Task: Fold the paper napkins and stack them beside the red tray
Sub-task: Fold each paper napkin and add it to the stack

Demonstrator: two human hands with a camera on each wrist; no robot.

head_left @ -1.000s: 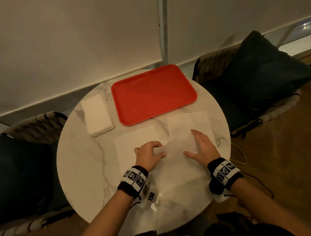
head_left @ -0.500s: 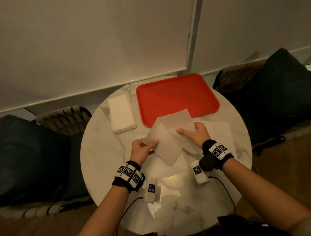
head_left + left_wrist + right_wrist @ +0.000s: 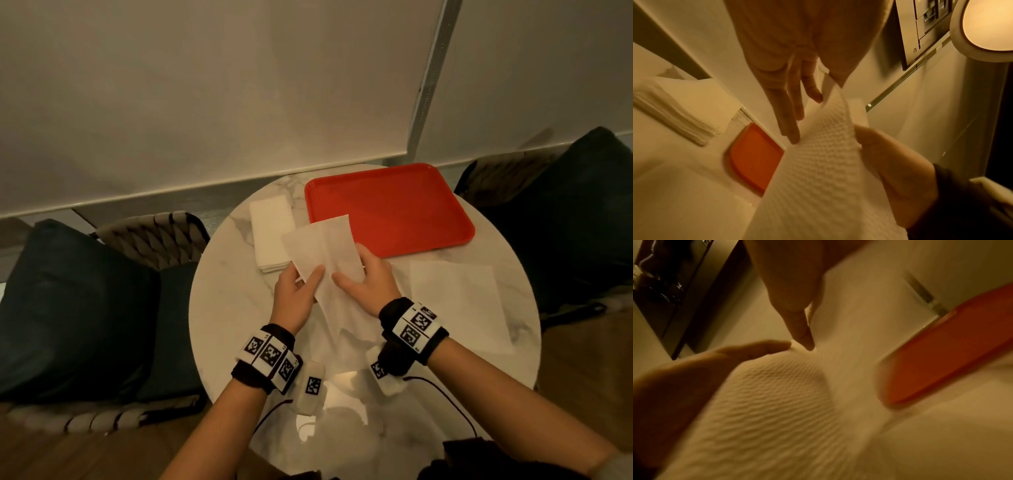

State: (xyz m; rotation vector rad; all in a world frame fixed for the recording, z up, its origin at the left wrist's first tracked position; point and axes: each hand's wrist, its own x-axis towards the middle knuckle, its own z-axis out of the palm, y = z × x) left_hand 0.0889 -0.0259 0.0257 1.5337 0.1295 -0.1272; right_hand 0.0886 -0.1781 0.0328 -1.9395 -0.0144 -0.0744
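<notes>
Folding step in progress, napkin held in the air above the round marble table (image 3: 239, 342). Nearest the viewer, the left hand (image 3: 296, 296) and the right hand (image 3: 368, 286) hold one embossed paper napkin (image 3: 320, 246) between them, each pinching it with the thumb on the near face and the fingers behind; the sheet rises from the two grips toward the far side, its upper edge overlapping the near left corner of the red tray (image 3: 404, 209) in the head view, and a lower part hangs down between the wrists. A crease runs lengthwise through the sheet, so it appears to be folded once already, though motion blur in both wrist views leaves the number of layers uncertain. To the right of the hands an unfolded napkin (image 3: 455, 301) lies flat on the table, still to be folded. Farther off, the stack of folded napkins (image 3: 272, 229) sits just beside the tray's left edge. The next move, as judged, calls for bringing the held edges together squarely, pressing the fold flat, then carrying the napkin over to the top of that stack.
</notes>
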